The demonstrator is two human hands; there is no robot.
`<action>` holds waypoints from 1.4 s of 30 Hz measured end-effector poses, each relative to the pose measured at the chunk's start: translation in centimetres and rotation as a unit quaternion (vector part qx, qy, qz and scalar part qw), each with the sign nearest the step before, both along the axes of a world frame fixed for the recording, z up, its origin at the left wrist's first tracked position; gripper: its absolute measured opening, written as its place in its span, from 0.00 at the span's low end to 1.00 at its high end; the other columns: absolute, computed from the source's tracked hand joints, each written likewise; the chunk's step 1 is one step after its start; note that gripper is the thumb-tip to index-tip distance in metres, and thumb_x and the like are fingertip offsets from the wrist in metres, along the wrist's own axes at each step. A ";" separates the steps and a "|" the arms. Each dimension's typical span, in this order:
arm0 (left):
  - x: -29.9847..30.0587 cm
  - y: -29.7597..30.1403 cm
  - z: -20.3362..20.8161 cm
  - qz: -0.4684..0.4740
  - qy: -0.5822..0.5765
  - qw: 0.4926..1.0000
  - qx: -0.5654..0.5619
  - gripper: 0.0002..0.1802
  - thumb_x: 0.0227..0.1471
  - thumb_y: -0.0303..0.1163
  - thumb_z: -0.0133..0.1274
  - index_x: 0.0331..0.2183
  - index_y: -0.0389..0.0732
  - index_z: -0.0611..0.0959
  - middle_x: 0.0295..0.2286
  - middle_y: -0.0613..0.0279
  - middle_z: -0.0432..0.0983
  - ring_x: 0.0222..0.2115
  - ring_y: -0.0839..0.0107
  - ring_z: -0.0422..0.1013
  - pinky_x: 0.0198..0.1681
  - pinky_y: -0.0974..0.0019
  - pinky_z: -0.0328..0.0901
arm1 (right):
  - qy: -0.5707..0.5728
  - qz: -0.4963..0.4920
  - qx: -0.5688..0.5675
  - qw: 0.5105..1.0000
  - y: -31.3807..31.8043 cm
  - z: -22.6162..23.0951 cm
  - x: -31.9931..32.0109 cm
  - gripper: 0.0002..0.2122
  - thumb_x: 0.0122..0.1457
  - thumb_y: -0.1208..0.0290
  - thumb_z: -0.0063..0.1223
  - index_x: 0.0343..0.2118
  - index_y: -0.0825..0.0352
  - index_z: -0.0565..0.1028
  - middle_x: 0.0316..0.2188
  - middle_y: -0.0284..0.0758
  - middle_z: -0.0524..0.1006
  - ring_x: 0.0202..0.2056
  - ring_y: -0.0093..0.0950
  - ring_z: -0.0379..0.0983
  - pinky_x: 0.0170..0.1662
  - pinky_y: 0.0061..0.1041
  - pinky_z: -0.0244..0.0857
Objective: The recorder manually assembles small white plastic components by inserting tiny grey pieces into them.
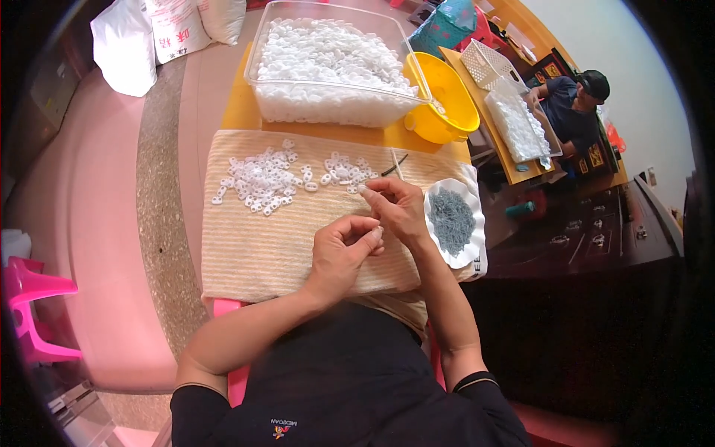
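Observation:
My left hand (344,255) is closed in a pinch above the striped cloth (253,257), thumb against the fingers. What it holds, if anything, is too small to make out. Close beside it, my right hand (403,211) also pinches, its fingertips near a small pile of white plastic pieces with holes (345,170). Whatever sits between those fingers cannot be made out. A larger pile of the same white pieces (261,177) lies to the left. Right of my right hand, a white scalloped dish (477,246) holds many thin grey pieces (451,222). A thin dark stick (395,165) lies beyond my right hand.
A clear plastic bin (335,93) full of white pieces stands at the far side, beside a yellow basin (450,127). White sacks (179,30) and a pink stool (37,313) are to the left. At the right, another person (566,104) sits by a filled tray (553,141).

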State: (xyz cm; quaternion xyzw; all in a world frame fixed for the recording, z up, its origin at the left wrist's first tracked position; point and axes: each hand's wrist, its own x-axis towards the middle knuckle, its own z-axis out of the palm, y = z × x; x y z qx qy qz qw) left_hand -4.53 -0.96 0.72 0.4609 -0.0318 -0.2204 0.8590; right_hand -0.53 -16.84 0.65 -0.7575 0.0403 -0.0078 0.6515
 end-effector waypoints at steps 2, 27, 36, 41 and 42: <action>0.1 0.0 0.1 0.005 0.011 1.000 -0.008 0.08 0.53 0.25 0.55 0.36 0.33 0.79 0.29 0.63 0.76 0.28 0.77 0.73 0.35 0.73 0.72 | -0.003 -0.001 -0.004 1.000 0.1 0.0 -0.4 0.06 0.55 0.76 0.58 0.33 0.71 0.77 0.19 0.26 0.74 0.21 0.12 0.67 0.23 0.11 0.59; 0.9 0.2 -0.3 0.042 0.053 0.997 -0.035 0.08 0.54 0.25 0.54 0.37 0.35 0.77 0.29 0.63 0.76 0.29 0.76 0.73 0.37 0.71 0.73 | -0.216 0.029 -0.362 0.906 -0.9 1.1 -2.5 0.09 0.51 0.73 0.57 0.35 0.64 0.76 0.35 0.40 0.76 0.34 0.42 0.75 0.34 0.33 0.69; 0.6 -0.2 0.0 0.011 0.077 0.997 -0.028 0.08 0.53 0.24 0.55 0.36 0.33 0.78 0.29 0.62 0.76 0.29 0.77 0.73 0.36 0.72 0.73 | -0.142 -0.052 -0.406 0.901 -9.0 2.2 -6.6 0.05 0.50 0.78 0.59 0.30 0.70 0.77 0.26 0.36 0.74 0.23 0.26 0.70 0.27 0.22 0.63; 0.4 -0.3 -0.1 0.007 0.074 0.997 -0.019 0.08 0.52 0.24 0.55 0.37 0.33 0.78 0.29 0.62 0.76 0.29 0.77 0.73 0.36 0.71 0.73 | -0.095 -0.055 -0.439 0.892 -10.2 1.8 -7.0 0.06 0.50 0.76 0.59 0.32 0.70 0.78 0.27 0.38 0.75 0.25 0.31 0.72 0.30 0.25 0.65; 0.4 -0.4 -0.1 0.006 0.073 0.997 -0.015 0.08 0.52 0.24 0.55 0.37 0.33 0.78 0.29 0.62 0.76 0.29 0.77 0.73 0.36 0.71 0.73 | -0.091 -0.057 -0.443 0.890 -10.1 1.7 -6.9 0.06 0.51 0.76 0.58 0.32 0.70 0.78 0.27 0.39 0.75 0.26 0.33 0.73 0.30 0.26 0.65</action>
